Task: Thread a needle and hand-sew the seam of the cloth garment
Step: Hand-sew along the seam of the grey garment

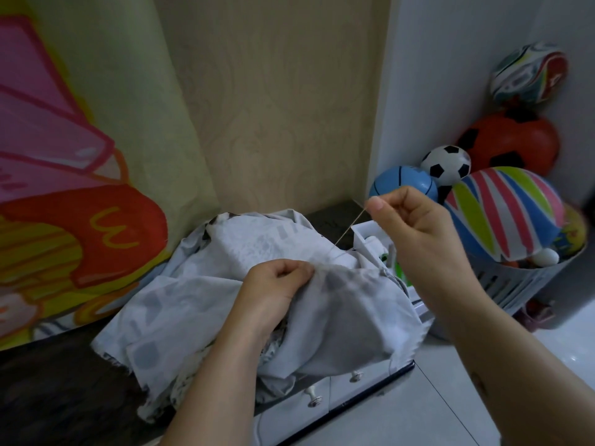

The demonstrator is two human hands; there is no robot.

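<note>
A pale grey-white patterned cloth garment (206,300) lies bunched on a dark counter. My left hand (277,284) grips a fold of it near the middle, fingers curled into the fabric. My right hand (412,220) is raised to the right and above, thumb and fingers pinching a thin beige thread (349,228). The thread runs taut down-left from the pinch to the cloth beside my left hand. The needle is too small to make out between my right fingers.
A white box (370,236) sits behind the cloth. A grey basket (528,278) of several colourful balls stands at the right. A cartoon-print curtain (80,156) hangs at the left. White drawers with knobs (315,402) lie below the counter edge.
</note>
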